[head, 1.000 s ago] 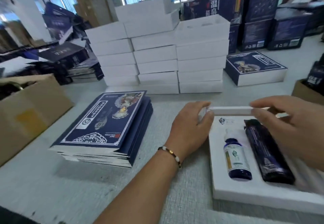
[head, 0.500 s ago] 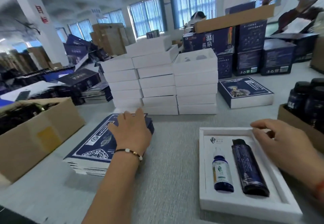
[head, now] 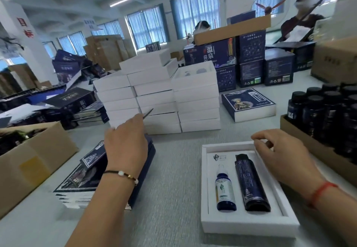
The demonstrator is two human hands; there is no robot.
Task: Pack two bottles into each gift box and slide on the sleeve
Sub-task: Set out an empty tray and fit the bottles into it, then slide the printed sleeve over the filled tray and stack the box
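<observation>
grey cloth covers the long work table (head: 170,179) in a big room full of boxes. at 5 o'clock sits the open white gift box (head: 249,225) with a small blue dropper bottle (head: 225,190) and a tall dark bottle (head: 252,185) lying side by side in it. my right hand (head: 280,157) rests curled on its far right rim. at 9 o'clock my left hand (head: 125,146) pinches one flat dark blue sleeve (head: 90,157), tipped up off the sleeve stack (head: 77,190). white empty boxes (head: 160,96) stand at 12 o'clock.
</observation>
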